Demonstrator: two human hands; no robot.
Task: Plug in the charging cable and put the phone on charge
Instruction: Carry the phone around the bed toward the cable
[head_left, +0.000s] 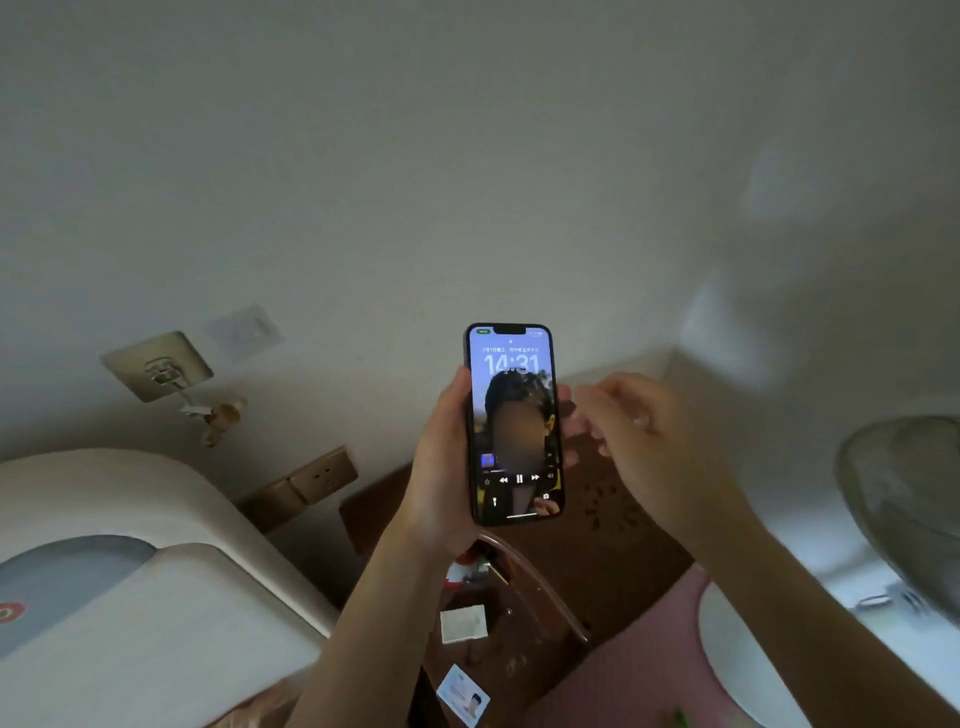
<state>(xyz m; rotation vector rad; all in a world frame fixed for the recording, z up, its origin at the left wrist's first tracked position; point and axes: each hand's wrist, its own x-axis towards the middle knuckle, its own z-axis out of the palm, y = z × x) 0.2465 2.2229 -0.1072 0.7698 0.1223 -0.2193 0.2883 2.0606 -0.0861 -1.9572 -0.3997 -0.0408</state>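
Note:
My left hand (441, 462) holds the phone (514, 423) upright over the brown bedside table (618, 540), screen lit and facing me with the lock screen at 14:31. To the phone's right, my right hand (631, 421) hovers blurred, fingers loosely curled, nothing visible in it. A gold wall socket (323, 475) sits low on the wall to the left of the table. I see no charging cable.
A cream padded headboard (119, 561) fills the lower left. A gold wall hook plate (158, 371) with a hanging charm is above the socket. On the table lie a white packet (464, 623), a card (464, 696) and a clear container. A fan (904, 499) stands at right.

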